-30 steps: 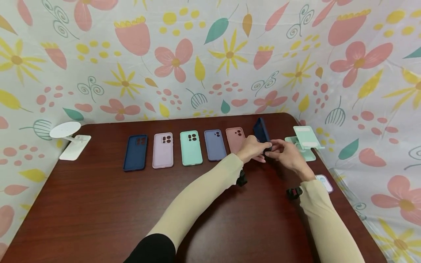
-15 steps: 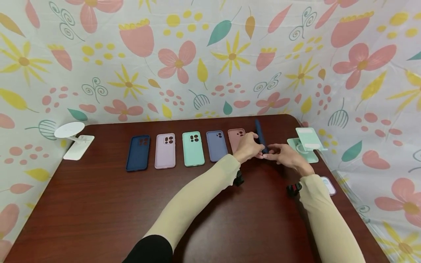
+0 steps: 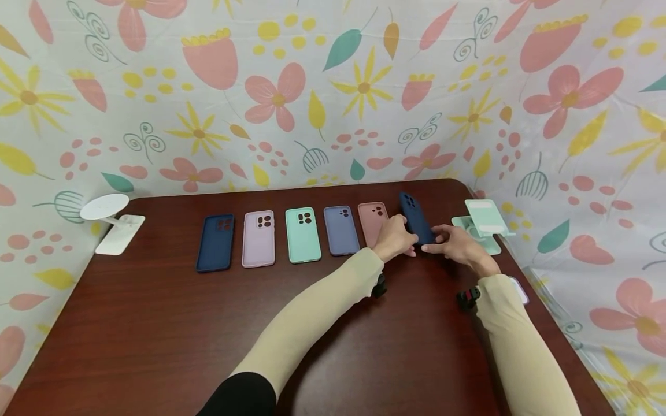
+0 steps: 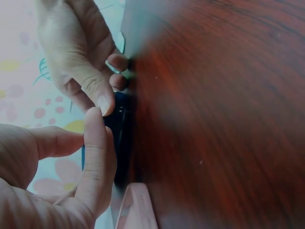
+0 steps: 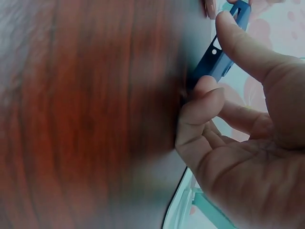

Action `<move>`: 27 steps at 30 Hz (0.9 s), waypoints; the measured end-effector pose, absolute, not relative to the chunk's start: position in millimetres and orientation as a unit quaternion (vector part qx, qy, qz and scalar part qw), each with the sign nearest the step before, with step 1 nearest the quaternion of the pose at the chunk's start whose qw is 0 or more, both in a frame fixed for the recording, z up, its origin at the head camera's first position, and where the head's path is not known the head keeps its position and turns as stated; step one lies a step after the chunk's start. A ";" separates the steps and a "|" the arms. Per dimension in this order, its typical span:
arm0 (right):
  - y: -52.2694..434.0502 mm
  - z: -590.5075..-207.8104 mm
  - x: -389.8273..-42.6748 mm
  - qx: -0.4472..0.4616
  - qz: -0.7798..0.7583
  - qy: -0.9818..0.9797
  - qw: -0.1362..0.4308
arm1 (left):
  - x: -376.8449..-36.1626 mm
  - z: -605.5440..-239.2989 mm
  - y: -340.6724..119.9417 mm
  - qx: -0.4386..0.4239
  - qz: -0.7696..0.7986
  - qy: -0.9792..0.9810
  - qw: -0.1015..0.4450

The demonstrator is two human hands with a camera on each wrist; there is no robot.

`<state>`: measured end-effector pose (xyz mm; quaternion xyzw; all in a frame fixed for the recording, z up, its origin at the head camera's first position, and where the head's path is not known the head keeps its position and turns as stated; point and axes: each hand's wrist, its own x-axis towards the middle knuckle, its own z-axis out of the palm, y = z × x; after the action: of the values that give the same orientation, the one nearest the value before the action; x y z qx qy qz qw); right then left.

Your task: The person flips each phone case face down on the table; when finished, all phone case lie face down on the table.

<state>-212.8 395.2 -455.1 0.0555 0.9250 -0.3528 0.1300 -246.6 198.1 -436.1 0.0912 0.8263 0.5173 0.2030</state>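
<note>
Both hands gripped the dark blue case [image 3: 418, 219]: my left hand [image 3: 396, 238] and right hand [image 3: 454, 245] pinched its lower end, tilted above the tabletop [image 3: 156, 323], beside the pink case [image 3: 372, 222]. I judged it could slip and knock the mint stand [image 3: 481, 228] nearby.

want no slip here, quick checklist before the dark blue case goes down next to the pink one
1. Both hands on the dark blue case: left hand and right hand pinch its lower end: ok.
2. Case flat on the table: tilted, not ok.
3. Free spot right of the pink case: ok.
4. Clear of the mint stand: ok.
5. Row spacing will match: cannot tell.
</note>
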 end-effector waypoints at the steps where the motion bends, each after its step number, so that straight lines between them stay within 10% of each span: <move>1: 395.8 -455.4 -212.8 0.056 -0.353 0.925 0.128 | -246.8 -436.7 199.1 0.090 0.511 0.830 0.204; 27: 402.1 -458.7 -211.0 0.067 -0.321 0.939 0.101 | -287.9 -505.6 258.1 0.105 0.343 0.912 0.197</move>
<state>-211.0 402.1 -458.7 0.0666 0.9394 -0.3207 0.1009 -287.9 258.1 -505.6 0.1051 0.9124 0.3431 0.1969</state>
